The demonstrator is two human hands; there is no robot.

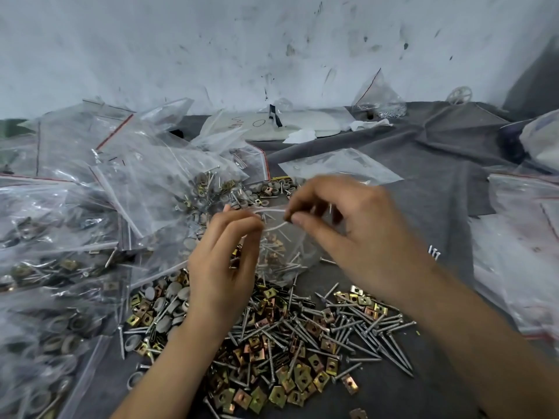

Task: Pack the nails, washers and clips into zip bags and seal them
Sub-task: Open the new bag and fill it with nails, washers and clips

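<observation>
A: Starting at the left, what does the left hand [222,267] have?

B: Its fingers [246,220] are curled and pinch the left end of the zip bag [298,252] at its mouth. The bag hangs just below the fingers, above the tabletop [423,164], with nails and a few clips inside.

A: And between the 2 hands?

B: The zip strip [269,209] runs left to right, from one pinch to the other. Its 2 lips look bowed apart, so the mouth is judged not yet sealed.

A: The right hand [360,234]?

B: Its thumb and forefinger pinch the right end of the strip, and the other fingers arch loosely over the bag.

A: So which hand is nearer for sealing?

B: Both are on the strip. Closing it probably means pressing the lips together and sliding along that left-right axis.

A: What lies below?

B: Loose washers [175,293], clips [302,379] and nails [372,334] are heaped under the fingers, and filled bags [54,267] sit well to the left.
</observation>
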